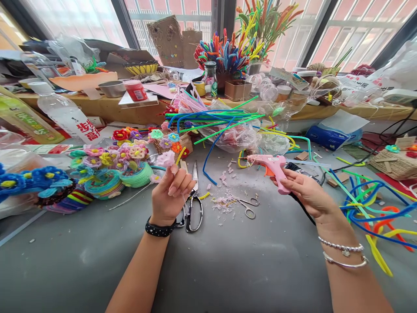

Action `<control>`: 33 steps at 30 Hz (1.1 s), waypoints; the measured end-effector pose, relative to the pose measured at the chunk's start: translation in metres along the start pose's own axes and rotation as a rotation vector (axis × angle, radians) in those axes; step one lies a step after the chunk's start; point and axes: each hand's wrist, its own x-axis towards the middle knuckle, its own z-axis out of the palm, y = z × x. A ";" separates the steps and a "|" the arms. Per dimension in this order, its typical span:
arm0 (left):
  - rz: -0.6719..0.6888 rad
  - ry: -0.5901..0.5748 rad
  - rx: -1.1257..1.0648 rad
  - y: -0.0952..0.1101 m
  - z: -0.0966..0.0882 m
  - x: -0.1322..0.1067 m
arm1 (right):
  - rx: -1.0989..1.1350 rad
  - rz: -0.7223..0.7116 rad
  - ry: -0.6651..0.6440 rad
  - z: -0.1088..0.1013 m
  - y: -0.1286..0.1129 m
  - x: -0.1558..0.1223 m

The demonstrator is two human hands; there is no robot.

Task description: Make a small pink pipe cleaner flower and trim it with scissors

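Note:
Between the fingertips of my left hand (pixel 172 187) is a pale pink fuzzy flower (pixel 166 159), held up above the table; the fingers are curled closed. My right hand (pixel 302 191) grips a pink hot glue gun (pixel 276 167) by its handle, its nozzle pointing left and a clear glue stick out of its back. Black-handled scissors (pixel 194 204) lie partly behind my left wrist. Small metal scissors (pixel 246 204) rest among pale pink fuzzy clippings (pixel 224 203) between the two hands.
Several pots of fuzzy flowers (pixel 107 174) stand at the left. A bundle of blue and green pipe cleaners (pixel 215 117) lies on plastic bags at the back. Tangled pipe cleaners (pixel 374 213) spread on the right. The glue gun's black cord (pixel 302 208) trails behind my right hand.

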 end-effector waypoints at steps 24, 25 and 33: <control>-0.089 -0.016 0.017 -0.008 0.007 -0.005 | -0.716 -0.663 -0.015 0.067 0.005 0.000; -0.085 -0.007 0.011 -0.007 0.006 -0.005 | -0.678 -0.644 -0.190 0.078 0.000 -0.007; 0.144 0.175 0.004 0.020 -0.007 0.002 | -0.569 -0.291 -0.715 0.048 -0.019 -0.012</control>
